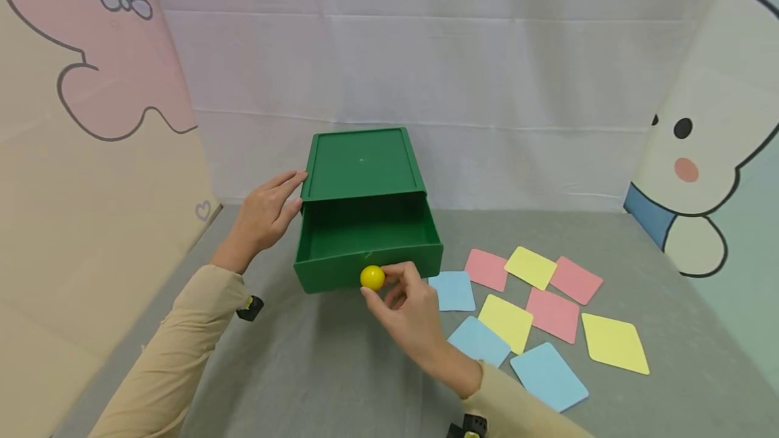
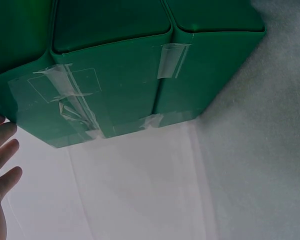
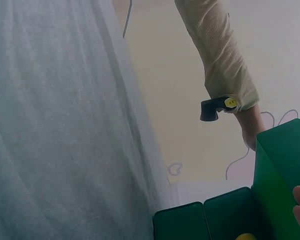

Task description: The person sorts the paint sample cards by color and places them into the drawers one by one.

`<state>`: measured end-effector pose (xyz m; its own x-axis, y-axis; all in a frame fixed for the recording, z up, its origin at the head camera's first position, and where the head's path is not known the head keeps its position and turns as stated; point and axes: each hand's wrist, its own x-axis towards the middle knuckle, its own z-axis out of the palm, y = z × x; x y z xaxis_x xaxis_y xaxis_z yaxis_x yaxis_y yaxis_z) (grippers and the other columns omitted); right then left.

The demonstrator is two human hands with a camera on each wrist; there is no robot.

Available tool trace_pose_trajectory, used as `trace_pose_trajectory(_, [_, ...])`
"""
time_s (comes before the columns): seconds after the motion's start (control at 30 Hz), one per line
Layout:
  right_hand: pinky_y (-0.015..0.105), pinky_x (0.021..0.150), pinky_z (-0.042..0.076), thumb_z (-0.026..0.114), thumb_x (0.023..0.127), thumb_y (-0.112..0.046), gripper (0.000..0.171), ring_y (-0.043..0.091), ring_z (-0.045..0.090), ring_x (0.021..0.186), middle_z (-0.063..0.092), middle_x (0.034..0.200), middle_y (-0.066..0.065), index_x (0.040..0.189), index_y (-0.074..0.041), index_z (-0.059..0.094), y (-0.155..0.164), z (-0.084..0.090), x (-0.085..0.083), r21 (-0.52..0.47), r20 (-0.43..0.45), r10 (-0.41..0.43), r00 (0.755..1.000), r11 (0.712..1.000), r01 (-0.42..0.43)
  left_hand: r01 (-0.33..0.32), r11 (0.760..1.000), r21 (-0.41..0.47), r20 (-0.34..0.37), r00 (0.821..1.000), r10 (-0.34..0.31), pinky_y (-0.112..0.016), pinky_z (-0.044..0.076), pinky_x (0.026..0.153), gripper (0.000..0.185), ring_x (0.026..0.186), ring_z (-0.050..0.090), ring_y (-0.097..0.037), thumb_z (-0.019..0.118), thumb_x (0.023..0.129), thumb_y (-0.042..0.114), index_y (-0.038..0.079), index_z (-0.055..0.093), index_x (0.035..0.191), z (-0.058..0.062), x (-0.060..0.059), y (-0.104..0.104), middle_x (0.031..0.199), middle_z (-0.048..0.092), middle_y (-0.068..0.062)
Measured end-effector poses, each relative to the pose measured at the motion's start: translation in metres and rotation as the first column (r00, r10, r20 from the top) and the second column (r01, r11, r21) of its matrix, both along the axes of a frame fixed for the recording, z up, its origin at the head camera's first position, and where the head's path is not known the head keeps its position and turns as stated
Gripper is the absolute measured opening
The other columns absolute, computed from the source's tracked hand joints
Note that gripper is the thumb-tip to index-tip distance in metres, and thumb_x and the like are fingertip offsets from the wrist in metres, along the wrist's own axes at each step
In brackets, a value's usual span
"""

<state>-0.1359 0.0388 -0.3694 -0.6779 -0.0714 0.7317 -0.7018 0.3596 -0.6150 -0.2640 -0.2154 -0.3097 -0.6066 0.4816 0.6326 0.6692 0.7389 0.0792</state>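
Green box point(image 1: 362, 167) on grey table point(image 1: 316, 370), drawer point(image 1: 368, 249) pulled out, empty inside. Right hand point(image 1: 409, 309) pinches yellow knob point(image 1: 372, 278) on drawer front between thumb and fingertips, a grip suited to sliding drawer. Left hand point(image 1: 264, 215), fingers straight, presses flat against box's left wall, likely bracing it against sliding. Coloured cards point(image 1: 529, 309) lie scattered right of box, untouched.

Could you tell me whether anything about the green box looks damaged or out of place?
The green box carries clear tape on its side, wrinkled and peeling in the left wrist view. Its drawer stands pulled out and looks bare inside, while the right hand pinches the yellow knob. Nothing is spilled.
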Motion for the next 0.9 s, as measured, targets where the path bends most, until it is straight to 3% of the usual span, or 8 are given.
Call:
trace_pose_trajectory(0.73, [0.013,0.048,0.045,0.076,0.072,-0.01,0.036,0.005,0.053,0.051,0.063,0.076,0.003,0.099,-0.004,0.054,0.005,-0.002,0.003,0.01,-0.031,0.002,1.0,1.0,-0.002,-0.003,1.0,0.003,-0.016,1.0,0.003,-0.051,0.037,0.096,0.063,0.12,0.045,-0.034,0.024,0.098,0.045,-0.004,0.049,0.128,-0.001,0.0,0.0,0.126,0.051,-0.023])
trace_pose_trajectory(0.9, [0.017,0.049,0.047,0.073,0.077,-0.025,0.037,0.007,0.057,0.053,0.065,0.077,0.004,0.1,-0.003,0.054,0.026,0.004,0.0,0.069,-0.047,0.032,0.998,0.997,-0.028,0.007,1.0,0.003,-0.004,1.0,-0.007,-0.05,0.035,0.097,0.061,0.122,0.043,-0.033,0.025,0.098,0.043,-0.004,0.047,0.13,-0.002,-0.001,-0.001,0.129,0.05,-0.021])
